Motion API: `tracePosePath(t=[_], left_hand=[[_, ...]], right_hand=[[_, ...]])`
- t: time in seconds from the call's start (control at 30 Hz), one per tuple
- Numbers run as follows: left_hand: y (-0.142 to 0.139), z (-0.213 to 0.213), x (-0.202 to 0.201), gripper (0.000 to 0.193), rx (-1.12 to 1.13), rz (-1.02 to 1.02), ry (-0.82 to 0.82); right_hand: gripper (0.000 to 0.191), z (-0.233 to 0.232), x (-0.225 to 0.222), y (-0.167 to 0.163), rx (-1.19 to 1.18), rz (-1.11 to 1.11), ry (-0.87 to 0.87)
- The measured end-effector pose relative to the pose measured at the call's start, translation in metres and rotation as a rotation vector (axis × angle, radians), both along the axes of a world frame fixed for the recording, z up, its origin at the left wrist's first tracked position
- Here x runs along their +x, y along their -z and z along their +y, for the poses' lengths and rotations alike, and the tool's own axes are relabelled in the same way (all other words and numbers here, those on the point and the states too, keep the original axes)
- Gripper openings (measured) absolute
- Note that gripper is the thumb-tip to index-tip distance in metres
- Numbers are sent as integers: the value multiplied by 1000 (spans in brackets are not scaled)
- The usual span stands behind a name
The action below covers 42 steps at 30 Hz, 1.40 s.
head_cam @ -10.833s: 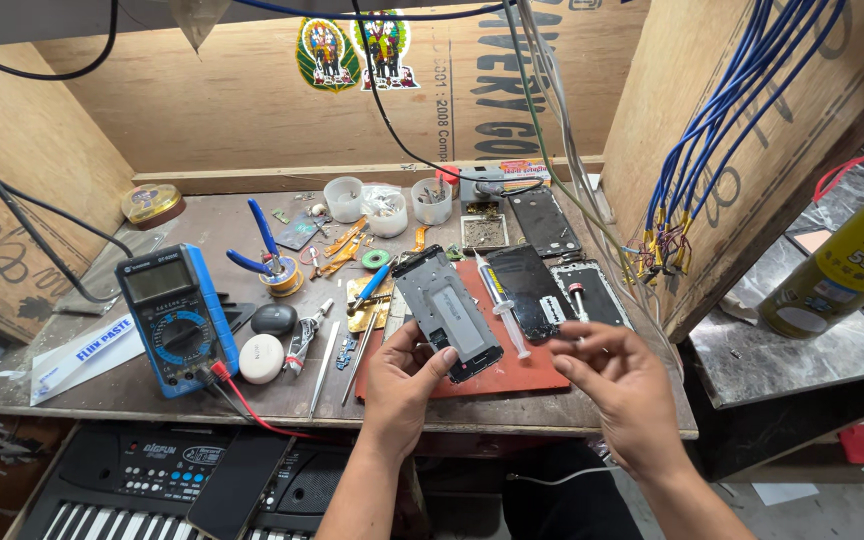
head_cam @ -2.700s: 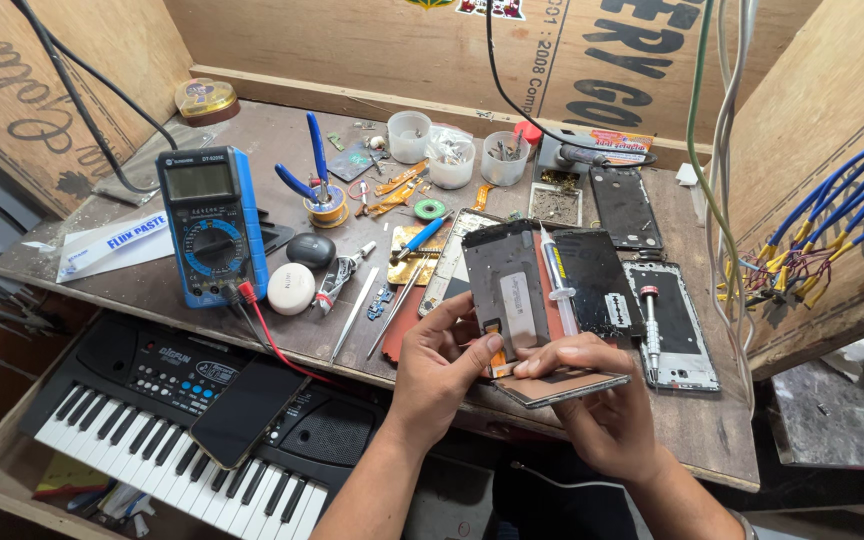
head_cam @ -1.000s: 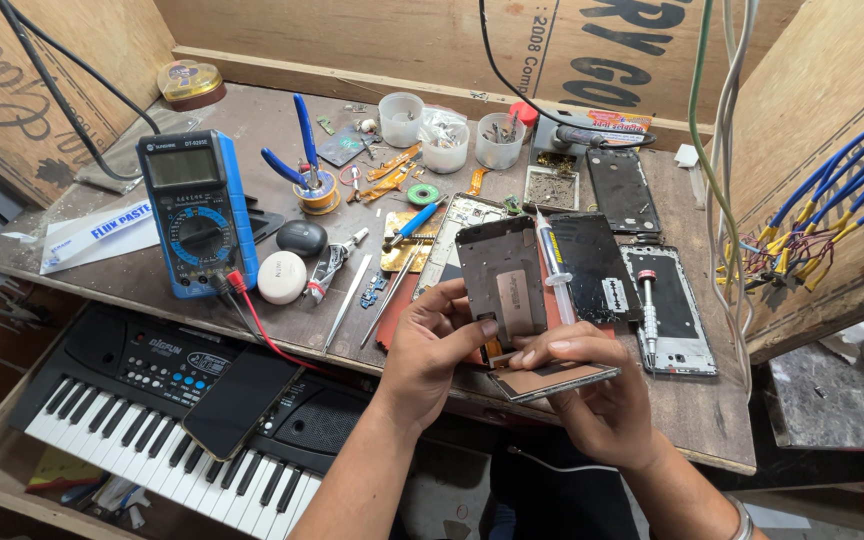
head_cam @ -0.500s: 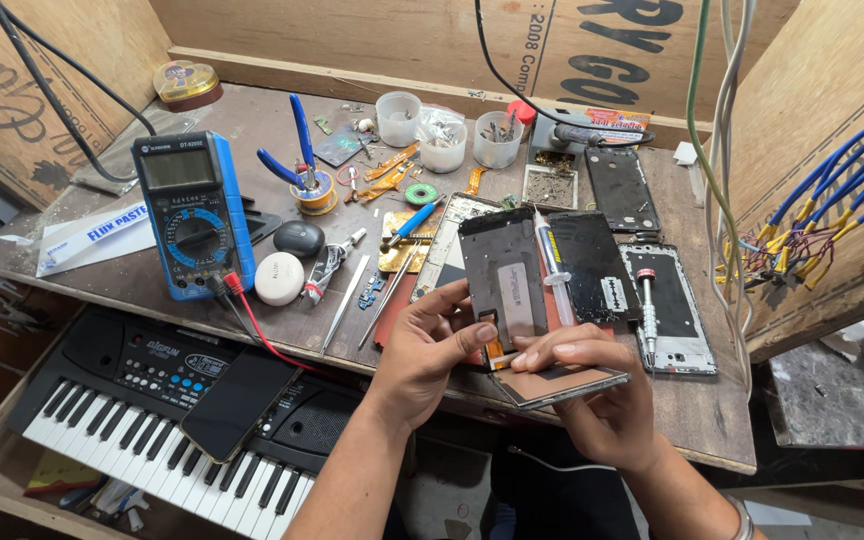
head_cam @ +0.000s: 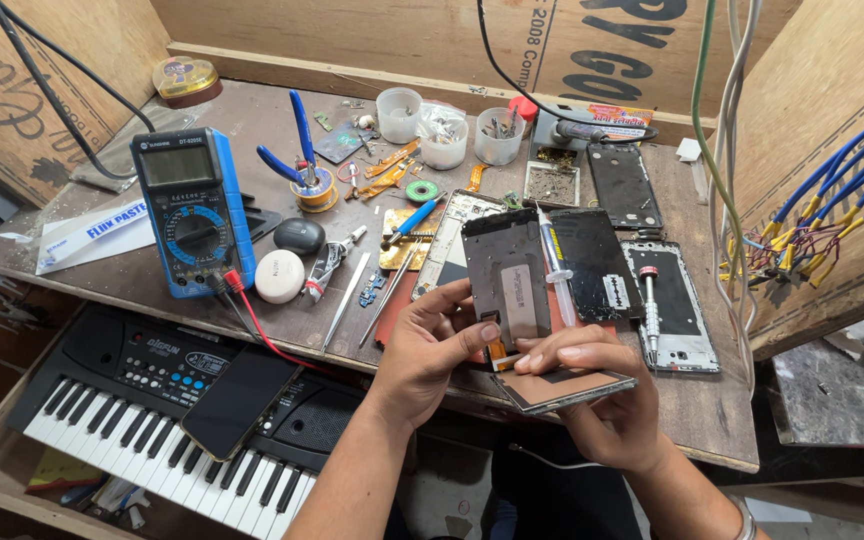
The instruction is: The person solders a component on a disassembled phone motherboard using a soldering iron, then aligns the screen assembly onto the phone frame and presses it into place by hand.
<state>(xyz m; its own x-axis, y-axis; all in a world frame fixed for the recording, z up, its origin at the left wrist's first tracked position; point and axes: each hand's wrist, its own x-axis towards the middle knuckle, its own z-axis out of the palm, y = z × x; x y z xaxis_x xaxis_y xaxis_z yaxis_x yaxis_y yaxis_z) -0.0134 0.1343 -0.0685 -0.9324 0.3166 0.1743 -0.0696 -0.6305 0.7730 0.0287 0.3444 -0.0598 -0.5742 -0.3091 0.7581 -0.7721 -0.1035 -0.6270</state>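
Phone parts filled both hands at the front edge of the wooden bench [head_cam: 252,330]. A dark screen panel [head_cam: 507,275] stood tilted upright, its back plate facing the camera, and the left hand [head_cam: 432,350] gripped its lower left edge with thumb and fingers closed on it. An orange ribbon cable [head_cam: 495,350] ran from the panel's bottom down toward the phone body [head_cam: 564,387], which lay almost flat in the right hand [head_cam: 602,400]; that hand was wrapped around the body from below, with its fingers laid over the top edge, just beside the cable. Behind the panel, a syringe [head_cam: 552,265] rested on a red mat, near a black back cover [head_cam: 592,262]. Further right lay a phone frame [head_cam: 674,310] with a screwdriver [head_cam: 648,305] on it. Well to the left stood a blue multimeter [head_cam: 192,210], with a white round case [head_cam: 280,276] just beside it. Below the bench sat a music keyboard [head_cam: 142,420] with a dark phone [head_cam: 239,398] lying on it.
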Motion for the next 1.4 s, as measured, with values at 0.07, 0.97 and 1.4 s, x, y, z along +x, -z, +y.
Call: tracePosePath(t=[0.07, 0.97, 1.4], left_hand=[[0, 0, 0, 52, 1, 12, -4], [-6, 3, -1, 46, -75, -34, -29], [-6, 5, -2, 43, -108, -60, -44]], right_hand=[[42, 0, 0, 0, 2, 7, 2], [41, 0, -2, -7, 65, 37, 2], [39, 3, -4, -9, 86, 41, -53]])
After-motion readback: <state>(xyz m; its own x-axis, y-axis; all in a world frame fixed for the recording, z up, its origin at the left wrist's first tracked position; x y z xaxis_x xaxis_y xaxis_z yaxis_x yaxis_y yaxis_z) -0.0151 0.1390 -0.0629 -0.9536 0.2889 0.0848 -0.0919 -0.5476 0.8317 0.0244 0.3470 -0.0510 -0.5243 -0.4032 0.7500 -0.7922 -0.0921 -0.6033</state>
